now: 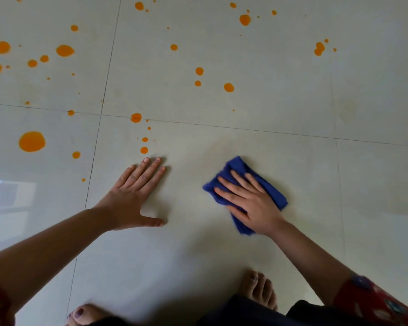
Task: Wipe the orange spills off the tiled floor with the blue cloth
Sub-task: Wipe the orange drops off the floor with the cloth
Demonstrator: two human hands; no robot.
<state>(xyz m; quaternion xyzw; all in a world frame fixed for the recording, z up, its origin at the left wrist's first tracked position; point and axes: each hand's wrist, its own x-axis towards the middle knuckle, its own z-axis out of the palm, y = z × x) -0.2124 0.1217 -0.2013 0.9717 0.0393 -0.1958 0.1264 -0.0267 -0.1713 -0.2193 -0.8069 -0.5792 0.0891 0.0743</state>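
My right hand (250,203) presses the blue cloth (238,168) flat-fingered; my left hand (132,196) lies spread on the floor (292,102), orange spills (31,141) beyond.

Tiled floor (292,78): pale, ceramic-looking tile, smooth and glossy, with a bright window-like reflection lying on it at the left.
Grout lines (198,124): thin, dark, matt.
Orange spills (31,141): opaque liquid in smooth-edged drops and blots with a slight sheen.
Smear (222,149): faint yellowish haze dulling the tile just beside the cloth.
Blue cloth (236,165): soft textile, matt, slightly nubby, folded.
Sleeve (375,300): red printed fabric, matt.
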